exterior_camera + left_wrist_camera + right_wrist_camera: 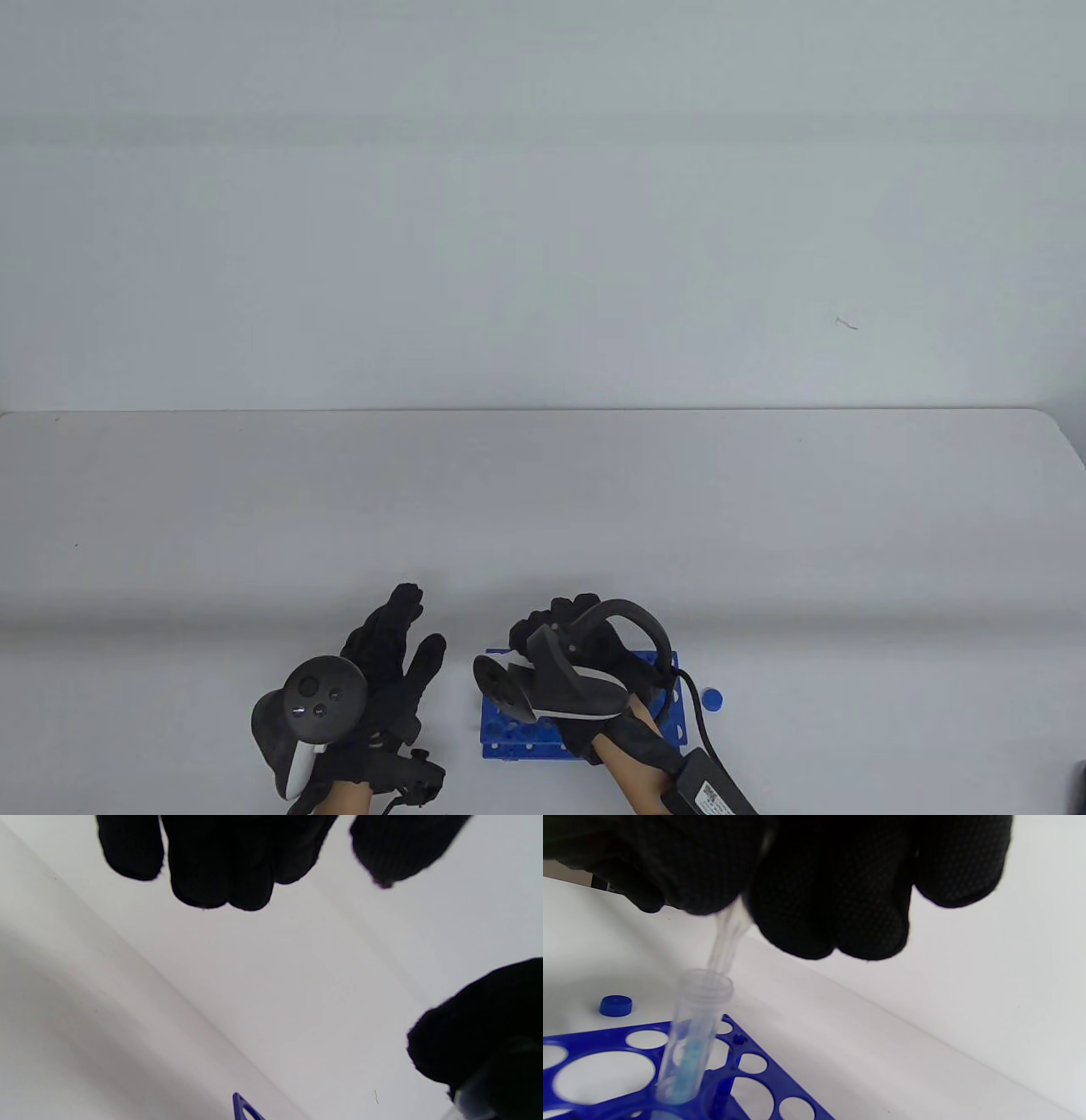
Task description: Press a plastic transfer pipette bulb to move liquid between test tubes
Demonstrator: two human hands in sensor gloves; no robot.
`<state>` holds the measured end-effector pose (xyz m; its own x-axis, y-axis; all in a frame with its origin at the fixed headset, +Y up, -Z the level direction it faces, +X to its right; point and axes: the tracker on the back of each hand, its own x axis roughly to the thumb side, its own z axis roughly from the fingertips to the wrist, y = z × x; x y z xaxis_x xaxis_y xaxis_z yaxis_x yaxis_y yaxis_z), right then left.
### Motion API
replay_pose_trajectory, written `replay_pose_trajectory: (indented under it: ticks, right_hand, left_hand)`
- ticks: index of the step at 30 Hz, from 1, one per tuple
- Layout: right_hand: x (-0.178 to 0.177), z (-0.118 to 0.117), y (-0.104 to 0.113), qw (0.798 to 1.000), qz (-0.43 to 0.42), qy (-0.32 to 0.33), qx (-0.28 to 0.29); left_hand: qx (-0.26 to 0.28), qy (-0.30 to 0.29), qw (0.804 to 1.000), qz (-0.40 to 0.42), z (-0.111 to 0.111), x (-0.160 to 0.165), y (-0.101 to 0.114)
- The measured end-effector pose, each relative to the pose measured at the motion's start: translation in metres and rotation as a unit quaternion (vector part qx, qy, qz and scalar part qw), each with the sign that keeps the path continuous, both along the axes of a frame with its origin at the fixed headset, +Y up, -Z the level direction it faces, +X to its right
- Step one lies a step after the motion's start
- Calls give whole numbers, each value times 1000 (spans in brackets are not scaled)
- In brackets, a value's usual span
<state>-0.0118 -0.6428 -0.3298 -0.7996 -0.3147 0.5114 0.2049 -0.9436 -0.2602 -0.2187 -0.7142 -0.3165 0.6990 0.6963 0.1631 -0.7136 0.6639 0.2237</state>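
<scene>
My right hand (570, 638) hovers over a blue tube rack (507, 732) near the table's front edge. In the right wrist view its fingers (835, 895) grip the top of a clear plastic pipette (726, 938), whose stem goes down into an open clear test tube (691, 1035) standing in the rack (598, 1073). Blue liquid shows low in the tube. My left hand (392, 654) lies to the left of the rack, fingers spread, holding nothing. In the left wrist view its fingertips (220, 870) hang over the bare table, and the rack's corner (244, 1108) shows at the bottom.
A blue tube cap (712, 699) lies on the table right of the rack; it also shows in the right wrist view (616, 1005). A black cable (704, 739) runs from my right wrist. The white table (543, 509) stretches back to a pale wall.
</scene>
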Motion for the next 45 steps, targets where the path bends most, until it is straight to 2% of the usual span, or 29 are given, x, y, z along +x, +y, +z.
replay_pose_trajectory:
  ticks: [6, 12, 15, 18, 22, 27, 30, 45]
  right_hand:
    - [16, 7, 34, 999, -53, -13, 2]
    - [59, 27, 89, 989, -145, -25, -4]
    - [77, 37, 105, 985, -166, -38, -27]
    - [89, 44, 112, 985, -151, -69, -45]
    - [93, 45, 113, 986, -119, -104, -42]
    - [88, 38, 105, 985, -103, -110, -80]
    - [84, 34, 100, 986, -83, -119, -80]
    - [61, 24, 76, 987, -21, -115, -109]
  left_hand:
    - [0, 0, 1000, 0, 0, 0, 0]
    - [1, 0, 1000, 2, 0, 0, 0]
    - [1, 0, 1000, 0, 0, 0, 0]
    - [0, 1, 1000, -2, 0, 0, 0]
    - [-1, 2, 1000, -4, 0, 0, -1]
    - [-1, 3, 1000, -7, 0, 0, -1]
    - [-1, 3, 1000, -7, 0, 0, -1]
    - [-1, 1, 1000, -6, 0, 0, -1]
